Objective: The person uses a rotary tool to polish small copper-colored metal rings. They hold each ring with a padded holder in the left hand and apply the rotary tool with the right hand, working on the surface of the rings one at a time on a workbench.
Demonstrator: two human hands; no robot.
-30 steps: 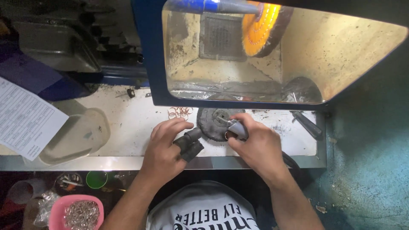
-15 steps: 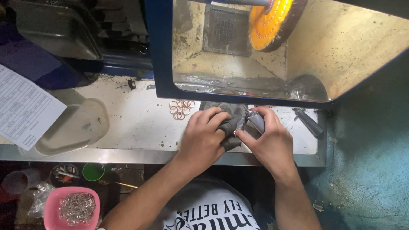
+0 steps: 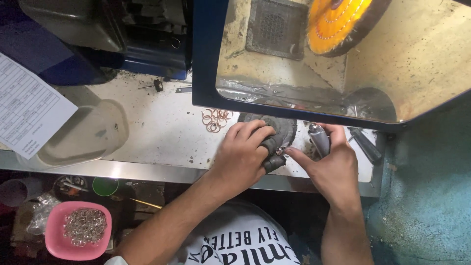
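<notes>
A person's two hands meet at the front edge of a pale, grimy bench, seen from above w/ a head-worn camera. Left hand, fingertips wrapped in dark guards, pinches a small ring at its fingertips, grip clenched on it; the ring sits just in front of a dark round pad lying on the bench. Right hand touches the same ring w/ its forefinger while the other fingers grasp a silver, rounded metal tool, held roughly upright against the palm. Just behind & left of the left hand lies a loose cluster of copper-coloured rings. Behind the hands, a blue-framed hood encloses an orange buffing wheel & a vent grille. A translucent plastic tub rests at bench left, touching a printed paper sheet. Below the bench edge, lower left, a pink bowl holds many silvery rings. A dark tool lies at bench right, near the right hand.
</notes>
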